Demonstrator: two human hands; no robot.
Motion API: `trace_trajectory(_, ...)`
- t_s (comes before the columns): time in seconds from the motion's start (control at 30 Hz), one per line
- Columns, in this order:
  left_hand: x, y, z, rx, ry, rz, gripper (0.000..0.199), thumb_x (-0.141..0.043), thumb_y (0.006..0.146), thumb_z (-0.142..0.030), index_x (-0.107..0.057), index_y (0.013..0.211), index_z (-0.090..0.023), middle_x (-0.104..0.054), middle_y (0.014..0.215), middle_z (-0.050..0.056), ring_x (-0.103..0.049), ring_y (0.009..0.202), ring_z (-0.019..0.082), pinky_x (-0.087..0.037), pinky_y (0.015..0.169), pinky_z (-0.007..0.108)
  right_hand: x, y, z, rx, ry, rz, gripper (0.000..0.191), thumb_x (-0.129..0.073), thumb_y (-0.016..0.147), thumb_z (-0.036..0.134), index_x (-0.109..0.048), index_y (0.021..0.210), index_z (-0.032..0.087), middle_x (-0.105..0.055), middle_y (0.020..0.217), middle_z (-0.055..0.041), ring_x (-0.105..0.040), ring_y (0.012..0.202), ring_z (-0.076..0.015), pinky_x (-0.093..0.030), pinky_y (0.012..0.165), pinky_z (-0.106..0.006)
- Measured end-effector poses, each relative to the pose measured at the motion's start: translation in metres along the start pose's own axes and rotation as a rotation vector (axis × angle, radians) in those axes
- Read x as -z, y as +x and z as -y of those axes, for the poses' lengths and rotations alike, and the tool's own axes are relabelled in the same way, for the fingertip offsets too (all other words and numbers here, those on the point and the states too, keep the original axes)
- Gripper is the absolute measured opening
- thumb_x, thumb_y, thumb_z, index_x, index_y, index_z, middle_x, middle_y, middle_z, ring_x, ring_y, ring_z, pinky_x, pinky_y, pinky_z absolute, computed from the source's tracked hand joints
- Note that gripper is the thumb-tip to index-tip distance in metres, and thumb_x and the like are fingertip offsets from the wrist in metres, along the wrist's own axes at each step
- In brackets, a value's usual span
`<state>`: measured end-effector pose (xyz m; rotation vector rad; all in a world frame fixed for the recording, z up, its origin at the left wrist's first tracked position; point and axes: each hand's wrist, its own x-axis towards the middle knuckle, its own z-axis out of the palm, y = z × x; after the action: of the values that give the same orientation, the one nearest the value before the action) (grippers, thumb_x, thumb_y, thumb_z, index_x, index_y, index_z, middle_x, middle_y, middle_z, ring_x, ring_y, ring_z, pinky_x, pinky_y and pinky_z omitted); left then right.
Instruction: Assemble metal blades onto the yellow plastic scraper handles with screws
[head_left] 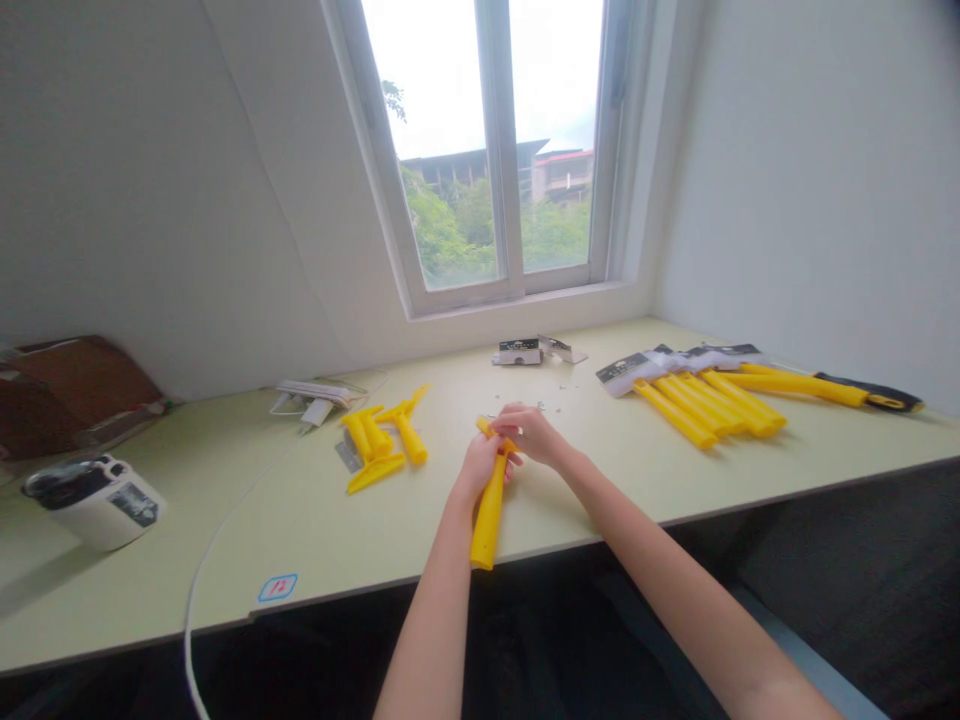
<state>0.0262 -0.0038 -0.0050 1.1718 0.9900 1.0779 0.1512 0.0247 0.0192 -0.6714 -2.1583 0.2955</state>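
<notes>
A yellow scraper [489, 515] lies in my left hand [478, 462], its tubular handle pointing toward me near the table's front edge. The fingers of my left hand are wrapped round it close to the head. My right hand [525, 430] is over the head end, its fingers pinched together; what they hold, if anything, is too small to make out. Left of my hands, several yellow scraper parts [410, 440] lie in a group. Small metal bits [541, 405] are scattered just beyond my right hand.
Yellow handles with card labels [679, 412] and a black-gripped tool [870, 390] lie at the right. Small boxes [520, 351] stand at the back. On the left are a white mug [112, 505], a power strip [319, 395], a cable [217, 535] and a brown box [75, 390].
</notes>
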Motion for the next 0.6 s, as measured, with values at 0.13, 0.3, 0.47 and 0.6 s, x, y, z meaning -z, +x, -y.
trace_trajectory(0.13, 0.0002, -0.0005, -0.0004, 0.006, 0.025, 0.004, 0.029, -0.046, 0.073, -0.032, -0.053, 0.092, -0.011, -0.059, 0.051, 0.004, -0.047, 0.032, 0.011, -0.034, 0.032, 0.020, 0.0030, 0.0015, 0.0035, 0.021, -0.056, 0.028, 0.024, -0.048, 0.069, -0.003, -0.064, 0.066, 0.016, -0.058, 0.065, -0.0018, -0.048, 0.061, -0.0094, -0.038, 0.059, -0.020)
trace_trajectory(0.3, 0.0012, 0.0006, 0.0005, 0.013, 0.034, -0.008, 0.031, -0.045, 0.073, -0.032, -0.052, 0.094, -0.010, -0.060, 0.051, 0.003, -0.047, 0.033, 0.011, -0.034, 0.033, 0.020, 0.0039, 0.0046, 0.0063, -0.022, -0.056, 0.034, 0.024, -0.049, 0.067, -0.003, -0.063, 0.062, 0.015, -0.055, 0.060, 0.0003, -0.045, 0.055, -0.0077, -0.036, 0.056, -0.019)
trace_trajectory(0.47, 0.0007, 0.0016, 0.0014, 0.018, 0.048, -0.034, 0.032, -0.044, 0.074, -0.032, -0.050, 0.096, -0.009, -0.060, 0.051, 0.004, -0.046, 0.032, 0.011, -0.034, 0.033, 0.022, 0.0020, 0.0080, 0.0058, -0.049, -0.069, 0.042, 0.021, -0.051, 0.066, -0.001, -0.063, 0.063, 0.015, -0.056, 0.061, 0.0004, -0.046, 0.055, -0.0074, -0.035, 0.055, -0.018)
trace_trajectory(0.6, 0.0001, 0.0011, 0.0015, 0.015, 0.052, -0.051, 0.029, -0.044, 0.074, -0.032, -0.051, 0.091, -0.010, -0.060, 0.051, 0.004, -0.046, 0.032, 0.011, -0.034, 0.034, 0.022, 0.0013, 0.0096, 0.0054, -0.063, -0.087, 0.043, 0.019, -0.051, 0.066, 0.000, -0.062, 0.061, 0.015, -0.055, 0.061, 0.0005, -0.046, 0.056, -0.0073, -0.035, 0.055, -0.018)
